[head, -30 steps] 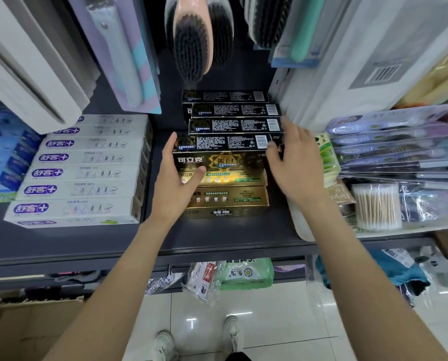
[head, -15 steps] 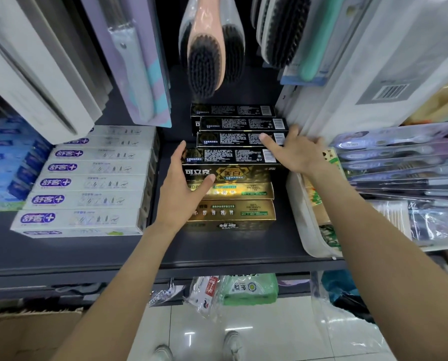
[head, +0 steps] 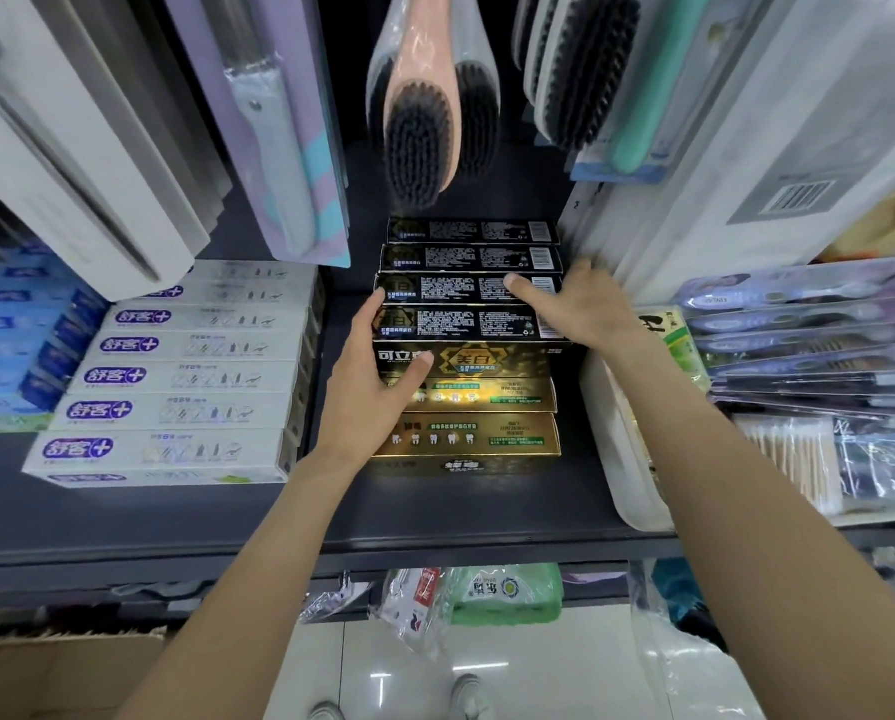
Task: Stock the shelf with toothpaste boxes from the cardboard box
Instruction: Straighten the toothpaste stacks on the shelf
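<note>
Several black-and-gold toothpaste boxes (head: 466,259) stand in a row running back on the dark shelf (head: 435,517). The front one (head: 487,361) sits on top of gold boxes (head: 476,439). My left hand (head: 367,387) grips the left end of the front box, thumb on its gold face and fingers over its top. My right hand (head: 580,309) lies on the right ends of the front boxes, fingers stretched flat across their black tops. The cardboard box (head: 45,672) shows at the lower left, on the floor.
White toothpaste boxes (head: 175,376) fill the shelf to the left. Bagged brushes (head: 419,122) hang just above the row. A white tray (head: 627,459), cotton swabs (head: 788,459) and toothbrush packs (head: 809,345) crowd the right side. Packets hang below the shelf edge.
My right hand has slid from the front box's right end back onto the tops of the boxes behind. My left hand keeps its grip on the left end.
</note>
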Tool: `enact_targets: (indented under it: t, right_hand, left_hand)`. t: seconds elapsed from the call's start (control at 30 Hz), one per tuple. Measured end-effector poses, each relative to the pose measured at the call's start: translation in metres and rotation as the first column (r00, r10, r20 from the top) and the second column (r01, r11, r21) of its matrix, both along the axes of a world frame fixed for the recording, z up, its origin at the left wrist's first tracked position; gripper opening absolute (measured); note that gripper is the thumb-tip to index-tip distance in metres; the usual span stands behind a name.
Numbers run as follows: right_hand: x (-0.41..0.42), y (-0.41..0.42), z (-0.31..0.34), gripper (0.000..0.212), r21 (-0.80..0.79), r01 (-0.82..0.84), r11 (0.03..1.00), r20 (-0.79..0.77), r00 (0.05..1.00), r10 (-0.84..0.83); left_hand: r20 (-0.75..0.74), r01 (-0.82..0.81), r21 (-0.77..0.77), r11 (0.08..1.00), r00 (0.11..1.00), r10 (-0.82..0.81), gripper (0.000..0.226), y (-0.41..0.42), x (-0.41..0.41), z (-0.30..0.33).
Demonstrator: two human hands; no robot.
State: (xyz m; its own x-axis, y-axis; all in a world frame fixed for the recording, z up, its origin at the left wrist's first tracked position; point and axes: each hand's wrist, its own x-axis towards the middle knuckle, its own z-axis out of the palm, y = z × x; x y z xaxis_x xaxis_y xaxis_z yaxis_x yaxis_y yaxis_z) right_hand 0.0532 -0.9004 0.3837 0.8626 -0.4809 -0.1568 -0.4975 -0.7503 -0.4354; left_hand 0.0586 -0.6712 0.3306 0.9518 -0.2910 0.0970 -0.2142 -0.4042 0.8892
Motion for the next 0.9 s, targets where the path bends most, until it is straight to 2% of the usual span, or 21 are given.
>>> enact_targets:
  t: [0.13, 0.3, 0.57, 0.77, 0.9]
  right_hand:
    - [0.010, 0.000, 0.000, 0.088, 0.076, 0.010, 0.997, -0.038, 0.999, -0.007]
    - [0.017, 0.000, -0.004, 0.085, 0.092, 0.004, 0.996, -0.027, 1.000, -0.002]
    - [0.019, 0.004, -0.009, 0.073, 0.198, 0.054, 0.979, 0.081, 0.994, -0.071]
    - [0.021, 0.001, -0.013, 0.075, 0.301, 0.054, 0.952, 0.140, 0.985, -0.100]
    - [0.026, 0.000, -0.017, 0.079, 0.400, 0.052, 0.915, 0.160, 0.979, -0.125]
  left_hand:
    - [0.008, -0.007, -0.015, 1.000, 1.000, 0.008, 0.073, -0.003, 0.001, -0.001]
    - [0.026, -0.006, -0.014, 1.000, 1.000, 0.007, 0.072, -0.003, -0.001, 0.000]
    - [0.039, -0.014, -0.015, 1.000, 0.999, 0.014, 0.072, -0.003, -0.001, -0.002]
    - [0.055, -0.011, -0.035, 0.999, 0.998, 0.013, 0.072, -0.004, 0.000, -0.005]
    - [-0.047, 0.016, -0.183, 0.983, 0.999, -0.025, 0.077, -0.001, 0.005, -0.003]
